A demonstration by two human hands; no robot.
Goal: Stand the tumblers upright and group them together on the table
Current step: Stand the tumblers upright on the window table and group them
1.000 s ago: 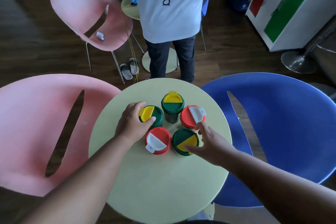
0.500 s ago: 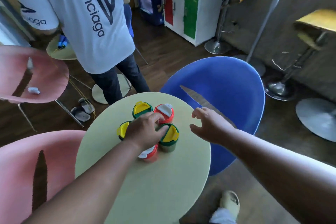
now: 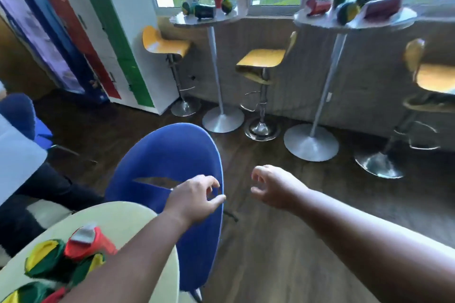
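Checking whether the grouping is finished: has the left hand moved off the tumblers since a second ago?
Yes. The left hand has left the tumblers and now hangs past the round table edge, over the blue chair.

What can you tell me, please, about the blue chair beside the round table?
The blue chair has a rounded, smooth shell, plastic by the look, with a narrow slit cut through its back. It stands upright on the dark wood floor, close against the pale table's edge. The left hand hovers in front of its rim; contact cannot be told. Its legs are mostly hidden.
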